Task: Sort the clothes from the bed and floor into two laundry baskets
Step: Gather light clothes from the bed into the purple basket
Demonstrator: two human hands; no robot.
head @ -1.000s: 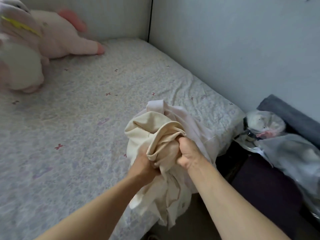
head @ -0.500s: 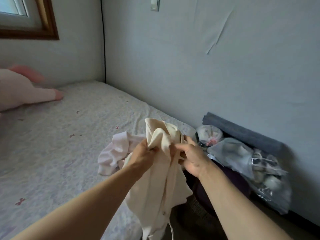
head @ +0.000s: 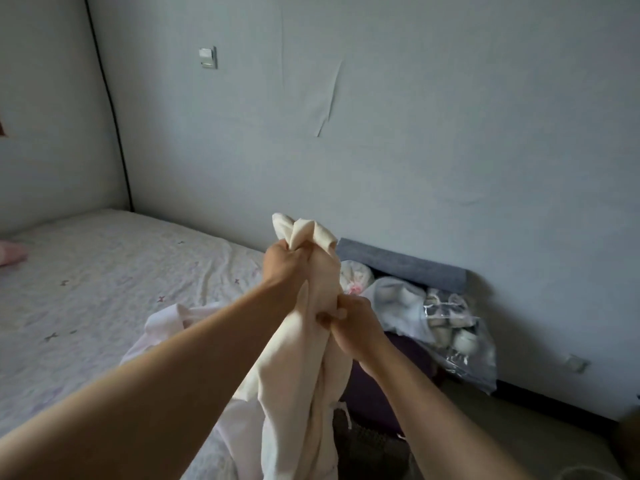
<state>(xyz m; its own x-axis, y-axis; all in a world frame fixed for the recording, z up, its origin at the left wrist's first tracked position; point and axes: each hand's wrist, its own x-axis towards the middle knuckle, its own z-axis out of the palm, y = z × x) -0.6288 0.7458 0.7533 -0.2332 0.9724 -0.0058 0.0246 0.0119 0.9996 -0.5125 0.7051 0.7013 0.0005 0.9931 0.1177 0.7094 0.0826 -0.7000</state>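
Observation:
A cream garment (head: 294, 375) hangs in the air over the bed's right edge. My left hand (head: 282, 263) grips its bunched top, raised high. Lower and to the right, my right hand (head: 349, 323) pinches a fold of the same garment. A pale pink garment (head: 166, 327) lies on the bed (head: 104, 271) just behind my left forearm. No laundry basket can be made out with certainty; a dark mesh-like shape (head: 367, 445) sits low between my arms.
Clear plastic bags (head: 450, 327) of soft items rest on a dark purple seat (head: 398, 386) with a grey backrest (head: 401, 266) against the wall. A pink plush toy (head: 10, 258) peeks in at the left edge. Bare floor (head: 519, 420) shows at the right.
My left hand has lifted the cream garment higher while my right hand slid down it. The pink garment was left on the bed. The view has swung right and up.

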